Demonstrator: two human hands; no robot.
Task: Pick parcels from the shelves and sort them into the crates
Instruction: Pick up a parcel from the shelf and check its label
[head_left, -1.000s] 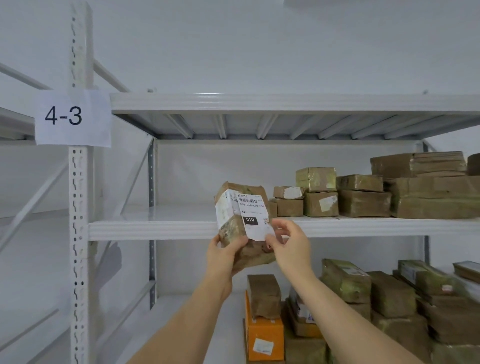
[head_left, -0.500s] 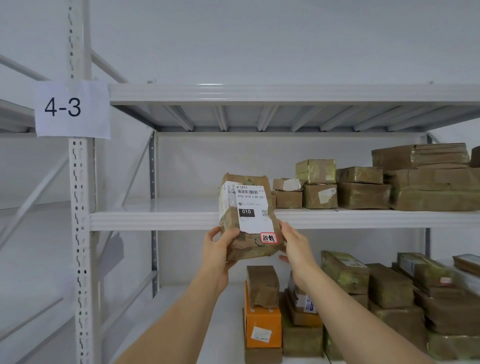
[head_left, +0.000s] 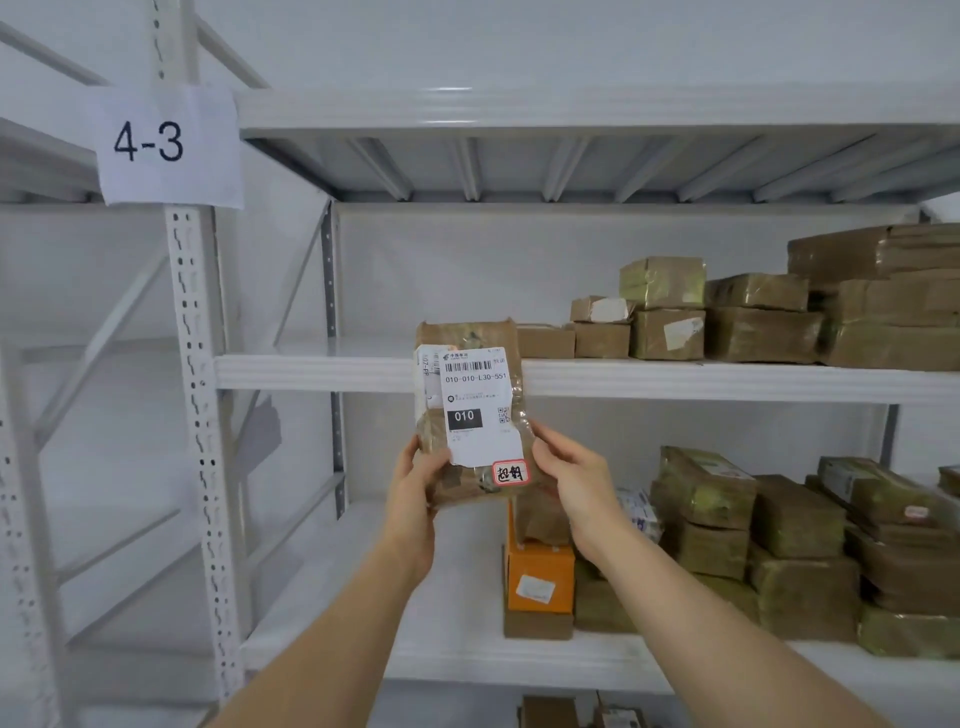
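Observation:
I hold a brown taped parcel (head_left: 470, 343) upright in front of the middle shelf (head_left: 311, 371). Its white label faces me, reading 010-010-L30-551 and a black box with 010; a small red-edged sticker sits at the label's lower right. My left hand (head_left: 415, 483) grips the parcel's lower left edge. My right hand (head_left: 576, 473) grips its lower right edge. No crate is in view.
White metal racking with a post (head_left: 200, 415) at left carries a paper sign (head_left: 169, 145) reading 4-3. Several brown parcels (head_left: 758, 317) crowd the middle shelf's right half. The lower shelf (head_left: 452, 660) holds more parcels and an orange box (head_left: 540, 577).
The parcel has been turned upright so its label faces me squarely. My right hand moved from the label's front to the parcel's lower right edge. The view has tilted slightly.

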